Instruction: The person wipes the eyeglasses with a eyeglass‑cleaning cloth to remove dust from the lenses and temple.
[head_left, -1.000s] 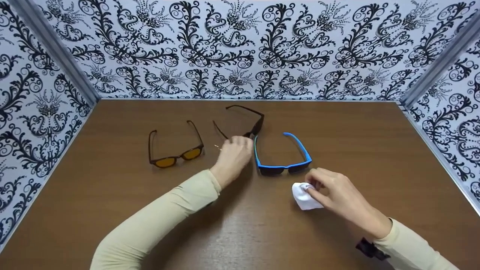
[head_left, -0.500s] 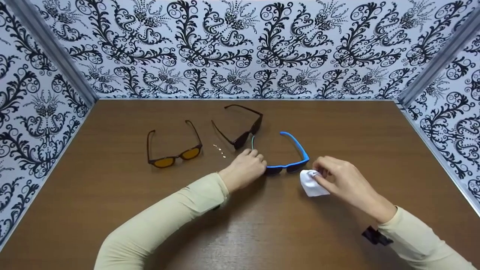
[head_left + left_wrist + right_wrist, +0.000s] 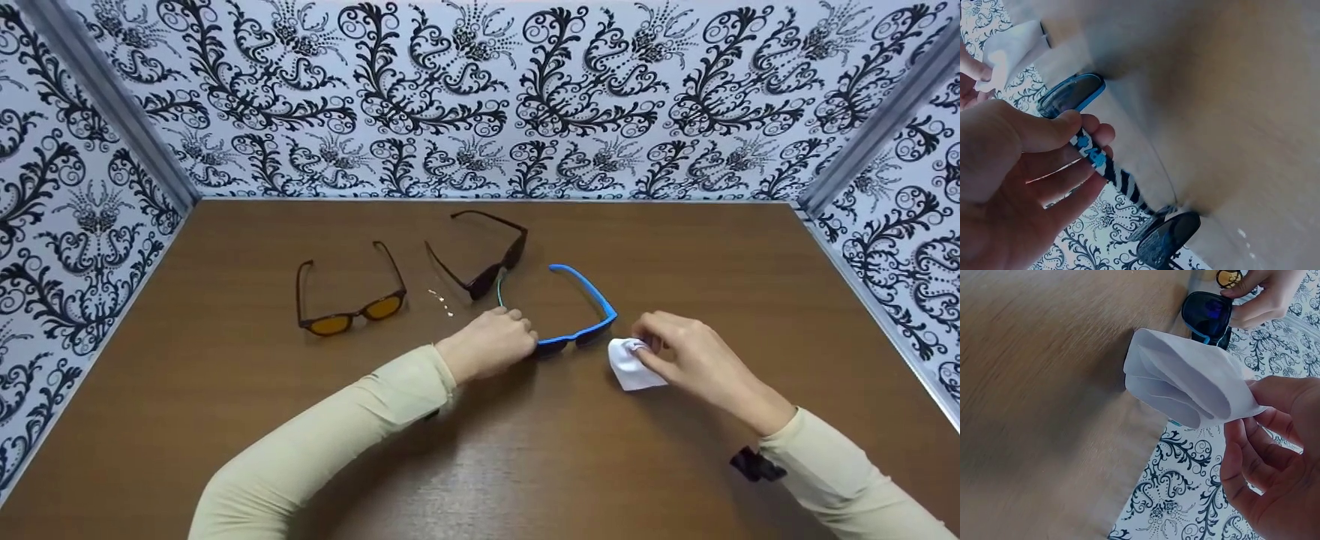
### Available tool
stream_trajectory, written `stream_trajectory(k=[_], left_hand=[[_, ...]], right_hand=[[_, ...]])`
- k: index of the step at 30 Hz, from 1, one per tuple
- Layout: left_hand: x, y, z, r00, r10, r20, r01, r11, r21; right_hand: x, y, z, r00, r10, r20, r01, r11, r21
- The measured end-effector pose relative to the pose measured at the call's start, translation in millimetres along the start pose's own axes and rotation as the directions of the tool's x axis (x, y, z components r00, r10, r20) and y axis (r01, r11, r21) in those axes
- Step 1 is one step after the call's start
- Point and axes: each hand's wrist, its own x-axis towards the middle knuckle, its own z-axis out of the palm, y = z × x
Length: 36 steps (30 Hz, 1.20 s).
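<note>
Presently, the left hand (image 3: pixel 487 341) grips the blue glasses (image 3: pixel 576 337), thumb and fingers pinching the patterned arm close to the hinge. The blue glasses are at the middle of the worktop (image 3: pixel 540 457), both arms unfolded; whether any part is lifted cannot be told. The right hand (image 3: pixel 694 364) pinches a white cloth (image 3: pixel 634 366) by one end, just beside the right-hand lens; a gap shows between the two.

Risks, as judged. The hold is on one side only, so pressure on the far lens could twist the frame or strain the hinge. The left thumb sits close to the lens and could smear it. The cloth hangs loose in folds and could bunch or slip from a light pinch. The gripped arm's tip lies hard by the dark glasses (image 3: pixel 484 282); contact cannot be confirmed, but a sideways swing could knock or snag them.

Edges: the rear edge, against the patterned wall (image 3: pixel 480 97), and both side edges are well apart from the blue glasses. The yellow glasses (image 3: pixel 330 324) limit travel leftward. The best room for moving lies on the near side, between the forearms.
</note>
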Motion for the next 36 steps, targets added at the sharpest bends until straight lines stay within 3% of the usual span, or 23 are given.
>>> stream_trajectory(k=[4,7,10,13,16,18,22,25,29,32,36], left_hand=[[-1.4,2.9,1.5,0.999,-0.021,-0.045,0.022,1.000,0.012],[-0.5,2.6,-2.3,0.998,-0.050,-0.037,0.049,0.998,-0.029],[1.3,-0.9,-9.7,0.995,-0.095,0.001,0.094,0.984,-0.149],[1.8,-5.2,-17.6,0.988,-0.153,0.039,0.157,0.941,-0.299],[-0.1,-6.5,-22.6,0.978,-0.207,0.040,0.204,0.879,-0.430],[-2.2,-5.4,-24.4,0.970,-0.245,0.008,0.214,0.829,-0.517],[-6.7,-1.1,-27.3,0.942,-0.321,-0.097,0.176,0.718,-0.674],[-9.8,2.1,-31.1,0.920,-0.367,-0.139,0.135,0.628,-0.766],[-13.4,5.5,-38.8,0.905,-0.411,-0.115,0.121,0.506,-0.854],[-17.2,7.3,-46.6,0.898,-0.433,-0.081,0.130,0.437,-0.890],[-23.5,8.4,-56.8,0.890,-0.456,-0.007,0.170,0.348,-0.922]], right_hand=[[0,0,0,1.000,-0.005,-0.015,0.005,1.000,0.014],[0,1,-2,0.999,-0.009,-0.033,0.010,1.000,0.023],[1,1,-3,0.998,-0.014,-0.059,0.016,0.999,0.045],[3,0,-2,0.996,-0.032,-0.088,0.040,0.995,0.088],[5,-4,-1,0.990,-0.074,-0.121,0.089,0.988,0.123],[7,-7,0,0.980,-0.120,-0.159,0.139,0.983,0.116],[14,-19,1,0.951,-0.184,-0.247,0.207,0.976,0.069],[20,-29,1,0.937,-0.175,-0.302,0.204,0.976,0.069],[31,-40,4,0.924,-0.124,-0.362,0.166,0.982,0.086],[41,-48,7,0.909,-0.107,-0.404,0.137,0.990,0.045],[52,-55,15,0.893,-0.149,-0.424,0.144,0.989,-0.045]])
